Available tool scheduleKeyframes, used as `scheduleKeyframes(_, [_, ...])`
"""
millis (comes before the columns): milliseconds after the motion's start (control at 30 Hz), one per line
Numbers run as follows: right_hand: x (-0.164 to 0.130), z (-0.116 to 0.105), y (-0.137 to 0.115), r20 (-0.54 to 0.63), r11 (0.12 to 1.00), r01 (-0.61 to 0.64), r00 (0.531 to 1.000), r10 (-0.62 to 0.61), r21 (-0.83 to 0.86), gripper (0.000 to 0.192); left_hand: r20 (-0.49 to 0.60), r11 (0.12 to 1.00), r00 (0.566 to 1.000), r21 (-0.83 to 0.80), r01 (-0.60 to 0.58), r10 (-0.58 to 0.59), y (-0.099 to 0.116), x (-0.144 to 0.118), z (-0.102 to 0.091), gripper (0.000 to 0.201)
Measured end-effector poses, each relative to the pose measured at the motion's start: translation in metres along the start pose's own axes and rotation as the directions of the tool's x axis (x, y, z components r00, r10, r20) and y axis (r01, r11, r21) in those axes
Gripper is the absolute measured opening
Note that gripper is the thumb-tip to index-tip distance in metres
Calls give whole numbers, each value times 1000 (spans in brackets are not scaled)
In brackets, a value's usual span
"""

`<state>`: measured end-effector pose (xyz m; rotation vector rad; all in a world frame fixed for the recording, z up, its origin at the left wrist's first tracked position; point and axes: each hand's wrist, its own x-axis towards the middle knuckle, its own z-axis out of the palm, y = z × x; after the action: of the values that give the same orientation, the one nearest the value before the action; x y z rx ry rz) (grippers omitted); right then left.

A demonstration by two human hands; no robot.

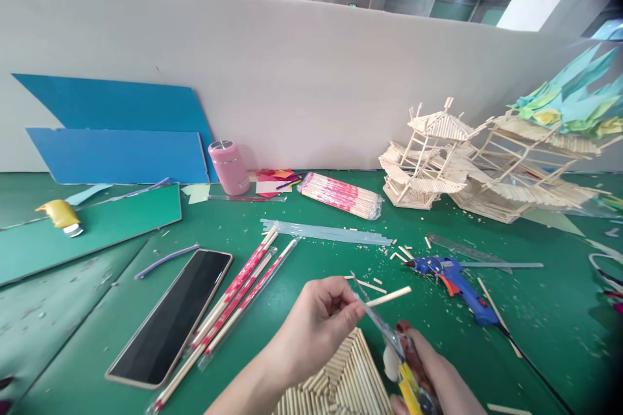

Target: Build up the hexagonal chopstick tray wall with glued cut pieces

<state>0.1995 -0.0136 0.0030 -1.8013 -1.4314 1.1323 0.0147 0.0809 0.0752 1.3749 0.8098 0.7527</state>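
Note:
My left hand (318, 318) is closed in a pinch on a thin wooden stick (392, 296), whose pale end sticks out to the right. In my right hand (440, 369) is a pair of scissors (387, 331) with yellow on the handle. Their blades point up and left, crossing the stick close to my left fingertips; I cannot tell whether they touch it. Below both hands lies a panel of wooden sticks (335, 379) laid in an angled pattern, partly hidden by my left forearm and the scissors.
A blue glue gun (450, 275) lies right, its cord trailing forward. Left are wrapped chopsticks (238, 298) and a phone (170, 318). Behind are glue sticks (331, 232), a chopstick pack (341, 196), a pink cup (230, 168) and stick-built pavilions (433, 162). Offcuts litter the green table (272, 363).

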Motion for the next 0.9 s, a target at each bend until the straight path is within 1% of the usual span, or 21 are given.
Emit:
scheduleKeyframes(33, [1, 0, 0, 3, 1000, -22, 1000, 22, -3, 62, -2, 1000, 1000, -3, 3, -3, -1, 1, 0, 22])
scheduleKeyframes(100, [1, 1, -5, -1, 999, -35, 999, 35, 2, 57, -49, 999, 999, 26, -21, 23, -1, 1, 3, 21])
scheduleKeyframes(200, [-2, 0, -22, -4, 999, 4, 1000, -4, 51, 57, -145, 980, 980, 166, -111, 135, 2, -2, 7, 20])
scheduleKeyframes(267, [-6, -2, -36, -2, 998, 3, 1000, -3, 57, 58, -139, 955, 971, 252, -155, 194, 6, -3, 5, 21])
scheduleKeyframes(300, [-7, -4, -43, -4, 999, 7, 1000, -6, 48, 57, -113, 953, 975, 260, -156, 190, 8, -3, 3, 21])
scheduleKeyframes(400, [-10, -6, -58, -19, 999, 37, 999, -36, 26, 52, -17, 984, 995, 151, -95, 99, 10, -2, -8, 18])
scheduleKeyframes(500, [-10, -5, -66, 28, 995, 74, 997, -76, 70, 41, 58, 998, 998, 42, -40, 38, 9, 1, -14, 18])
scheduleKeyframes(533, [-9, -5, -67, 54, 992, 83, 995, -89, 92, 36, 56, 999, 998, 37, -39, 37, 9, 1, -15, 18])
scheduleKeyframes(600, [-7, -4, -69, 86, 988, 95, 991, -106, 122, 28, 4, 994, 998, 86, -68, 68, 9, 1, -13, 18])
scheduleKeyframes(667, [-5, -4, -69, 98, 987, 98, 989, -111, 128, 24, -49, 981, 992, 164, -104, 113, 9, 1, -11, 17])
scheduleKeyframes(700, [-4, -4, -69, 104, 989, 93, 989, -105, 119, 23, -57, 976, 991, 185, -112, 124, 10, 0, -11, 16])
scheduleKeyframes(767, [-4, -5, -67, 120, 993, 79, 989, -89, 87, 25, -23, 980, 995, 171, -96, 102, 11, 0, -12, 17])
scheduleKeyframes(833, [-5, -4, -66, 112, 995, 78, 990, -86, 66, 31, 36, 993, 999, 108, -43, 39, 13, 0, -17, 17])
scheduleKeyframes(900, [-6, -4, -65, 93, 991, 94, 990, -103, 90, 35, 80, 999, 997, 35, 15, -17, 15, 0, -21, 17])
